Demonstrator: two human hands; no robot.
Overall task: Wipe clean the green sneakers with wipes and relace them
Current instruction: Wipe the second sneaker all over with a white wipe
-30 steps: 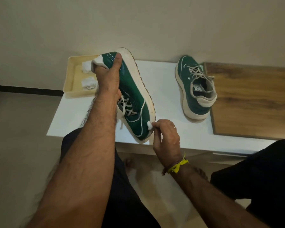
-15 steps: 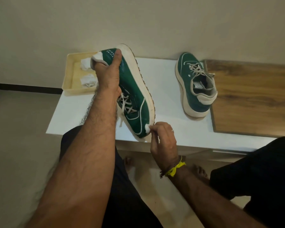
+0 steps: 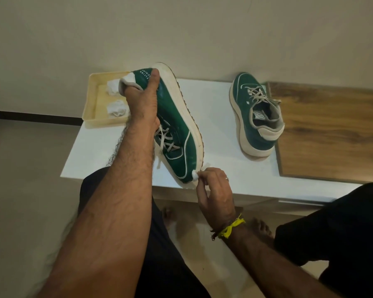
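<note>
Two green sneakers show above a white tabletop (image 3: 213,117) set against a plain beige wall, with a wooden board (image 3: 332,130) at its right end and a cream tray (image 3: 93,100) holding crumpled wipes (image 3: 116,107) at its left. The left hand (image 3: 143,104) grips the raised sneaker (image 3: 174,125) at the heel, thumb outside, fingers hidden inside the collar. The right hand (image 3: 215,190) pinches a small white wipe (image 3: 195,175) against its toe. The other sneaker (image 3: 256,115) rests flat on the tabletop, well apart.
</note>
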